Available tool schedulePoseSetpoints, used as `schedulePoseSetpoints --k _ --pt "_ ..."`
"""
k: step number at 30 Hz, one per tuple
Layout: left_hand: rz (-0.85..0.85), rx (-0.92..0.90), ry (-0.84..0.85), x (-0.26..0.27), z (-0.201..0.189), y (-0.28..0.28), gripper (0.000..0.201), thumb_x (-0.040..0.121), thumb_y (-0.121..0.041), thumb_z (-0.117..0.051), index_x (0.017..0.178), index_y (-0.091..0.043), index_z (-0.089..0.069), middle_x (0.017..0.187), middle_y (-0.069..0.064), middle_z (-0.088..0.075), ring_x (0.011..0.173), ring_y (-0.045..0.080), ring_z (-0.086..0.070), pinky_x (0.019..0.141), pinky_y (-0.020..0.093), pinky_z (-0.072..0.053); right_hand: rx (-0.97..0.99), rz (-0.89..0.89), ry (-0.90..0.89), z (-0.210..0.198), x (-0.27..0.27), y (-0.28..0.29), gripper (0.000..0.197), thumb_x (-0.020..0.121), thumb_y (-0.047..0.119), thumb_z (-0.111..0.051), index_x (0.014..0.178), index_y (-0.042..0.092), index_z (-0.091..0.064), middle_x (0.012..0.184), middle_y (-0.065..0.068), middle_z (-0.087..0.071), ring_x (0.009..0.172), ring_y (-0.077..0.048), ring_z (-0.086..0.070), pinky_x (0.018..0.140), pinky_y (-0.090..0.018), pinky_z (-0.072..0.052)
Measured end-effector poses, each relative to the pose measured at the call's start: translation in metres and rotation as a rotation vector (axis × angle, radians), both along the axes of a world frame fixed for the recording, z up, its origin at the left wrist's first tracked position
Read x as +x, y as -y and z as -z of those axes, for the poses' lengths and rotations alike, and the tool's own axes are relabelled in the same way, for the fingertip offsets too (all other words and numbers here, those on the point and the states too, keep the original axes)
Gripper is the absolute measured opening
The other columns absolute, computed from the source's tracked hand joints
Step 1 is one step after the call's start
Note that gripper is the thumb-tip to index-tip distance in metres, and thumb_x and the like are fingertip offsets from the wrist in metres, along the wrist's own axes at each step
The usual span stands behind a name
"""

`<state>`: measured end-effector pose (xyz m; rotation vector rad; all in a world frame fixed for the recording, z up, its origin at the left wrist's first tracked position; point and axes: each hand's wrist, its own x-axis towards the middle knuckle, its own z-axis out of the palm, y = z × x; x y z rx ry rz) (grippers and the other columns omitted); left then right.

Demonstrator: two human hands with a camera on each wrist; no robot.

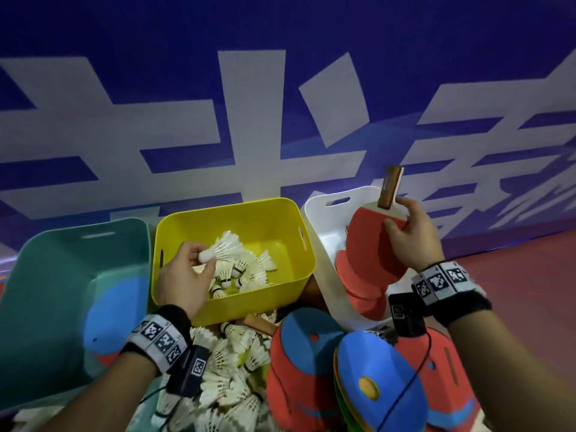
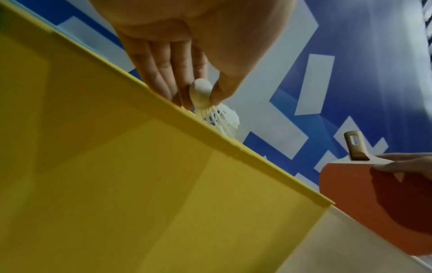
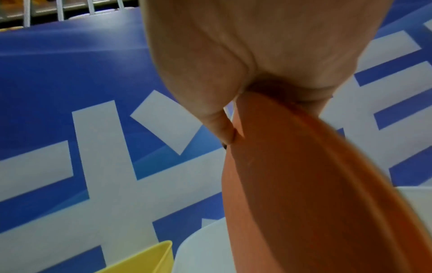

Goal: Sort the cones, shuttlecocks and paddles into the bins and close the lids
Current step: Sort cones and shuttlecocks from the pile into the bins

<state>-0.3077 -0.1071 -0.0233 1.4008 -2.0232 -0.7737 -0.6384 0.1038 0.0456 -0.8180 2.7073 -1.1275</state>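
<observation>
In the head view, the left hand (image 1: 184,277) pinches a white feathered shuttlecock (image 1: 223,249) over the yellow plastic bin (image 1: 218,310) at the centre, where more shuttlecocks lie. At the right, the right hand (image 1: 411,241) holds a red table-tennis paddle with wooden handle (image 1: 371,244) above the white plastic bin (image 1: 321,219).

In the left wrist view, fingertips (image 2: 219,94) squeeze the shuttlecock's cork at the yellow rim.

In the right wrist view, the thumb presses the red blade, lower right.
</observation>
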Motion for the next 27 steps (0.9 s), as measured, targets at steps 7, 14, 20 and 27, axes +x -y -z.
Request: schedulePoseSetpoints --k 7,14,20,27 --pt "-0.03 0.117 0.227 -0.01 0.018 0.006 0.026 0.087 -0.045 -0.068 0.09 -0.027 -0.05 0.082 -0.007 -0.068 0.074 0.024 -0.064 0.072 0.039 -0.054 0.306 -0.093 0.175 0.04 -0.019 0.015 0.045 0.09 0.019 -0.062 0.135 0.018 -0.053 0.114 -0.015 -0.069 0.108 -0.032 -0.062 0.09 -0.029 -0.043" --pt "0.002 0.099 0.244 -0.022 0.006 0.002 0.031 0.088 -0.047 -0.066 0.076 -0.024 -0.05 0.061 -0.002 -0.063 0.064 0.023 -0.059 0.063 0.037 -0.052 0.39 -0.118 0.231 0.073 -0.018 0.021 0.048 0.089 0.018 -0.063 0.136 0.02 -0.055 0.119 -0.013 -0.067 0.11 -0.03 -0.062 0.097 -0.031 -0.045" --pt "0.044 0.094 0.277 -0.027 -0.005 0.002 0.023 0.09 -0.051 -0.06 0.095 -0.029 -0.056 0.09 -0.003 -0.067 0.088 0.027 -0.061 0.077 0.04 -0.051 0.356 -0.107 0.2 0.06 -0.017 0.02 0.049 0.091 0.026 -0.062 0.139 0.021 -0.051 0.131 -0.01 -0.062 0.118 -0.027 -0.059 0.102 -0.035 -0.044" --pt "0.093 0.084 0.101 0.013 -0.002 -0.033 0.014 0.091 -0.029 -0.065 0.104 -0.026 -0.063 0.111 0.0 -0.067 0.107 0.023 -0.057 0.087 0.04 -0.049 0.046 -0.209 0.127 0.038 0.045 0.0 0.027 0.088 0.024 -0.068 0.114 0.023 -0.066 0.113 0.001 -0.068 0.101 -0.018 -0.065 0.093 -0.032 -0.049"
